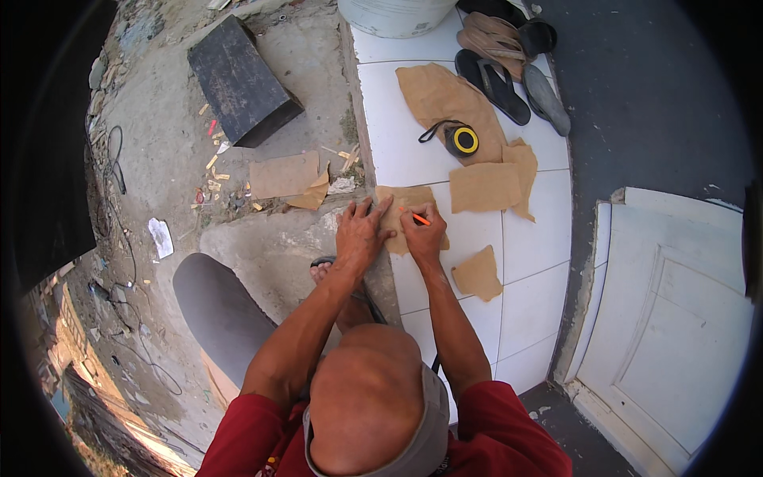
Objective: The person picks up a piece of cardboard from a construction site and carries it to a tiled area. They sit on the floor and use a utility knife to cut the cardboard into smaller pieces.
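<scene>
Outdoors, one work area, seen from above the person's head: white tiled floor [477, 246] on the right half, rough grey concrete ground [270, 246] on the left, the two meeting at a raised tile edge. Item: brown paper piece [409, 199], flat on the tile at that edge. Left hand [359, 232], fingers spread wide and pressed flat on the paper's left part, gripping nothing. Right hand [421, 230], fingers curled closed around an orange pencil [416, 217], its tip on the paper. Further paper pieces: a large brown sheet [437, 95] toward the top of the tiles, a squarish piece [485, 187] just right of the hands, a small scrap [478, 273] near the right forearm, one more sheet [284, 175] on the concrete. Black and yellow tape measure [461, 140], lying on the large sheet. Sandals [509, 67], several, by the dark wall [652, 103]. White bucket [397, 14], top edge. Dark block [242, 79], on the concrete. White panelled door [675, 318], lower right. Loose cables [119, 159] and wood chips [213, 163], scattered at left.
</scene>
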A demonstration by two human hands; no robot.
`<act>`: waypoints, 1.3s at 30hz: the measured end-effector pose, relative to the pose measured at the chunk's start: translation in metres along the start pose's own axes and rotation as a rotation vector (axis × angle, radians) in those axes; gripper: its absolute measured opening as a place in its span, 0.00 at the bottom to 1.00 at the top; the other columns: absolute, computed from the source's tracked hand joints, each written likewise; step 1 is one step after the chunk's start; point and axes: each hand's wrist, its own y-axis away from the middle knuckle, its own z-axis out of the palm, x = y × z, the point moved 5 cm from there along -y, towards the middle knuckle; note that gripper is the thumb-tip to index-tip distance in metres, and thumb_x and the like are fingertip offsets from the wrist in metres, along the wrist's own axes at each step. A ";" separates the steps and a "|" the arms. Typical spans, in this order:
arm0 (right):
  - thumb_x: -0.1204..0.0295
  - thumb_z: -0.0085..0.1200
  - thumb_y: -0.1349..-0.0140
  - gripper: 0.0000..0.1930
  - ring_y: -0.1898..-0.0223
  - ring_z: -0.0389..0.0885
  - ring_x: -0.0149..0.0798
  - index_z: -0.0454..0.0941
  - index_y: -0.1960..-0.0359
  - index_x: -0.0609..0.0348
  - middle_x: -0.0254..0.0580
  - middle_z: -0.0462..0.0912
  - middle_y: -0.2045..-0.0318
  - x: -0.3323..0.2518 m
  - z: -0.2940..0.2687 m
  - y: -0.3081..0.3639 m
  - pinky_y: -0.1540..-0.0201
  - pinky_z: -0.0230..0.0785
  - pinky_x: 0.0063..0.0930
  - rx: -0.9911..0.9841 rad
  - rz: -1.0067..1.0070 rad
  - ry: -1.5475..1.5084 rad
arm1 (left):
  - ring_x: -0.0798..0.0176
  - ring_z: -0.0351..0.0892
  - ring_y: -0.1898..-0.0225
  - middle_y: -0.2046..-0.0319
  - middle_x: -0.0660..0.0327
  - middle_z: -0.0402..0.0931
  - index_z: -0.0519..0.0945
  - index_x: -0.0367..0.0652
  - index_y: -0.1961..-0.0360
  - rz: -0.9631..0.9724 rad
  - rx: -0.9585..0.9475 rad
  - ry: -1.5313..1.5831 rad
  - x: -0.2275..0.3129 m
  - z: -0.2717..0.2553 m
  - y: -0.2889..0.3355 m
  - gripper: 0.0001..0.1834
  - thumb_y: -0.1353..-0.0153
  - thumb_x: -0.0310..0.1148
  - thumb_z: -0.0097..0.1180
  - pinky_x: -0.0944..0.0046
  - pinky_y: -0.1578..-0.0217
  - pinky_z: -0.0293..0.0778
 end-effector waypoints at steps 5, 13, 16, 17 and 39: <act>0.76 0.70 0.39 0.09 0.73 0.82 0.31 0.79 0.71 0.62 0.40 0.86 0.74 0.006 0.001 -0.001 0.67 0.76 0.33 -0.011 0.013 -0.091 | 0.32 0.64 0.23 0.24 0.53 0.70 0.71 0.75 0.21 0.016 0.009 -0.012 0.000 -0.001 -0.001 0.47 0.42 0.50 0.77 0.24 0.27 0.62; 0.81 0.65 0.34 0.10 0.76 0.78 0.24 0.73 0.68 0.60 0.36 0.81 0.75 0.008 -0.012 0.017 0.73 0.74 0.24 -0.047 0.113 -0.233 | 0.33 0.64 0.23 0.25 0.53 0.71 0.71 0.74 0.21 0.007 0.000 -0.034 0.000 0.001 -0.001 0.47 0.43 0.49 0.78 0.26 0.27 0.63; 0.81 0.66 0.34 0.10 0.75 0.78 0.24 0.74 0.66 0.61 0.36 0.81 0.74 -0.004 -0.010 0.008 0.72 0.74 0.23 -0.006 0.096 -0.236 | 0.33 0.64 0.23 0.24 0.52 0.71 0.71 0.74 0.21 0.014 0.002 -0.006 0.001 0.000 -0.002 0.47 0.43 0.48 0.78 0.27 0.26 0.62; 0.81 0.66 0.34 0.09 0.75 0.78 0.24 0.75 0.65 0.61 0.36 0.82 0.73 -0.010 -0.006 0.005 0.72 0.74 0.23 0.011 0.077 -0.247 | 0.32 0.65 0.24 0.24 0.52 0.71 0.71 0.73 0.21 0.013 0.002 -0.002 0.000 -0.002 0.000 0.47 0.43 0.48 0.78 0.28 0.26 0.62; 0.77 0.66 0.33 0.06 0.73 0.83 0.25 0.82 0.65 0.66 0.36 0.86 0.73 -0.005 -0.004 -0.005 0.71 0.78 0.24 -0.077 0.106 -0.264 | 0.28 0.66 0.25 0.26 0.46 0.72 0.74 0.67 0.22 0.058 0.007 0.005 0.002 -0.007 0.001 0.47 0.44 0.46 0.80 0.38 0.25 0.64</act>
